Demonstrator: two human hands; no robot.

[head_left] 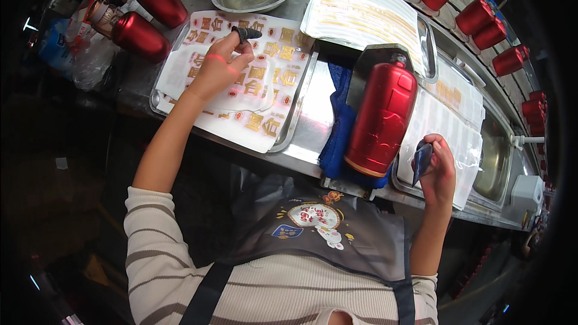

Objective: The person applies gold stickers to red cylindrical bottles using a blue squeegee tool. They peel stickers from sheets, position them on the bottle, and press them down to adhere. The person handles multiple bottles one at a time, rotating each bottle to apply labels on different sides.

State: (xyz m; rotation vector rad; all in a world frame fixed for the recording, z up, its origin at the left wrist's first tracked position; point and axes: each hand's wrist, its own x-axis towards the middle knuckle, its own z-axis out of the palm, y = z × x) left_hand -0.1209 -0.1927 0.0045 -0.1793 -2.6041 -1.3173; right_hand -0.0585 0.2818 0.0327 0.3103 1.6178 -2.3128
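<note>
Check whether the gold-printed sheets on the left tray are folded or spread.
Spread: the sheets lie mostly flat across the tray, printed sides showing, no fold visible.

Pinches a small, crumpled-looking black piece [248, 34] between the left fingers [244, 59], tapering toward the right, above overlapping white sheets [256, 81] patterned with gold characters and small red ovals and lying flat on a metal tray [294, 132]. Holds a smooth, flat dark-blue piece [422, 162] on edge in the right fingers [441, 147], with the narrow lower end jutting free.

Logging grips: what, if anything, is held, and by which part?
Right hand: dark flat piece, by its edge. Left hand: black piece against it; hold unclear.
</note>
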